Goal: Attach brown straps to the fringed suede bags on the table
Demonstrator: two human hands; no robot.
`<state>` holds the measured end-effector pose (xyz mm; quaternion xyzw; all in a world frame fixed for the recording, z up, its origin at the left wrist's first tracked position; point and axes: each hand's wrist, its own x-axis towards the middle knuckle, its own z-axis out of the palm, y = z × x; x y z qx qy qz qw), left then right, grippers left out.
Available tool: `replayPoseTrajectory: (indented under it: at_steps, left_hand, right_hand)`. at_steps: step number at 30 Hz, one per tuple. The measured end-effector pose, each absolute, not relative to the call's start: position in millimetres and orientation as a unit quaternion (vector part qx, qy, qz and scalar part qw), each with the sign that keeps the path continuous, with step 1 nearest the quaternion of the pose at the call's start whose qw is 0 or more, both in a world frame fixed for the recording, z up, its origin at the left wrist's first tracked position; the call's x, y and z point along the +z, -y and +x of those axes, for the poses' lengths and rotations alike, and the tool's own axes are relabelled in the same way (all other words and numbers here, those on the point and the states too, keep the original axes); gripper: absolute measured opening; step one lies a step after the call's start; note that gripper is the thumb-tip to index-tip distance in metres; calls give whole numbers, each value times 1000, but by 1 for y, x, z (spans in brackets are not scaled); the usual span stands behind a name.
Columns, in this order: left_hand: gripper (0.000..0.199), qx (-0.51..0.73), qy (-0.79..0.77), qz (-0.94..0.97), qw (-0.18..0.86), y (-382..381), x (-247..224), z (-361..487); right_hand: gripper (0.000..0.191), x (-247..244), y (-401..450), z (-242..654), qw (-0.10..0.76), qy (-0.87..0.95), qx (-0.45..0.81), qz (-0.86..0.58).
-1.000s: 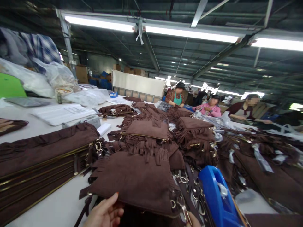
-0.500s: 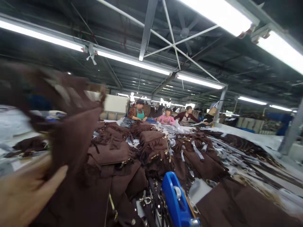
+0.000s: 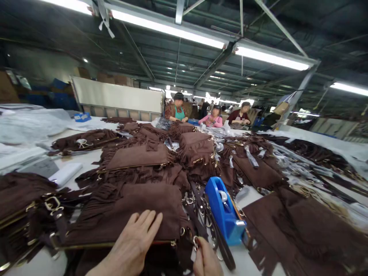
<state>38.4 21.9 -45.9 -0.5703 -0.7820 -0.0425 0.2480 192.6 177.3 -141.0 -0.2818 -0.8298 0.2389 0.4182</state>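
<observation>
A dark brown fringed bag [image 3: 155,199] lies flat in front of me, its gold zipper along the near edge. My left hand [image 3: 136,235] rests on it with fingers stretched out, palm down. At the bag's right corner, my right hand [image 3: 205,258] pinches a small metal clasp [image 3: 196,242] between thumb and fingers. Brown straps with metal rings [image 3: 201,214] lie just beyond that hand. A blue tape dispenser [image 3: 224,211] stands to the right of the straps.
Piles of brown fringed bags [image 3: 138,155] cover the middle of the table. More brown pieces [image 3: 304,226] lie at right, with plastic-wrapped straps behind. At left are another bag [image 3: 23,199] and a white box [image 3: 65,174]. Several people [image 3: 211,117] work across the table.
The brown piece raised in a hand at left is no longer up. A bag now lies before me under my left hand, and my right hand has come into view gripping a clasp.
</observation>
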Motion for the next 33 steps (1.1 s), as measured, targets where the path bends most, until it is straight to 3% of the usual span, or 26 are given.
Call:
replayPoseTrajectory:
  at_steps: [4,7,11,16,21,27,33]
  left_hand:
    - [65,-135,729,-613,274,-44,-56,58]
    - [53,-185,734,-585,292,-59,-68,69]
    - [35,-209,728,-559,336,-72,-77,75]
    - [35,-221,687,-583,373,-77,-70,70]
    - [21,-291,674,-617,284,-73,-51,66]
    - [18,-315,686,-624,200,-67,-44,65]
    - [18,-330,690,-615,190,-68,-48,63]
  right_hand:
    - [30,-147,-173,184,435,833,219,-263]
    - [32,-146,-172,180,438,839,197,-255]
    - [31,-139,-172,178,436,846,188,-243]
    - [28,-130,-174,180,419,849,233,-220]
    - [28,-108,-175,180,409,867,204,-200]
    - [25,-78,-171,164,394,897,132,-151]
    - [29,-78,-163,155,409,892,45,-189]
